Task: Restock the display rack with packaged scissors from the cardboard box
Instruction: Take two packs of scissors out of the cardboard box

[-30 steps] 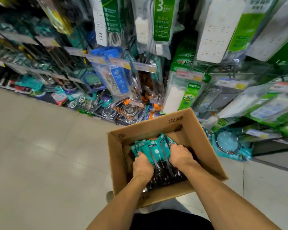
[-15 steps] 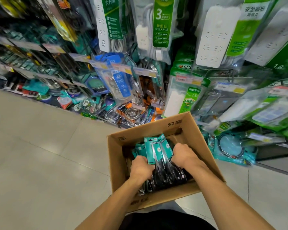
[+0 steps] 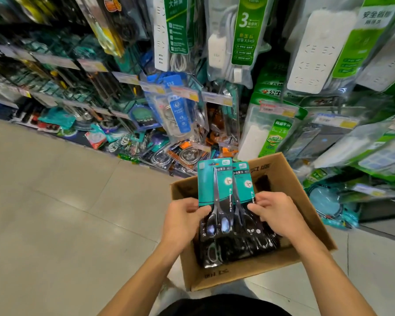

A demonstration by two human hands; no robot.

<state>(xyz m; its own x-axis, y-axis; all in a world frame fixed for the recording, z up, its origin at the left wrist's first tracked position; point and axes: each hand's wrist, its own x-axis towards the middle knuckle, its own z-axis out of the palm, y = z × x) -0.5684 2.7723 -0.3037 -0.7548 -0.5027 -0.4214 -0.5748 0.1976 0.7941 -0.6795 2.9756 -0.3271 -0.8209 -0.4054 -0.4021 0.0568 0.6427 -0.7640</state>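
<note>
Scissors packs (image 3: 224,192) now higher, above box (image 3: 306,201).

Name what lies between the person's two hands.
In the head view, two teal scissor packs sit between the left hand and right hand, over the cardboard box.

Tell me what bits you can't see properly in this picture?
- How many scissors packs are held: head view, they overlap.
- Rest of the cardboard box: left hand, right hand and the packs cover it.
- Price tags: too blurred to read.
- The empty hook for the scissors: lost among hanging power strips.
</note>
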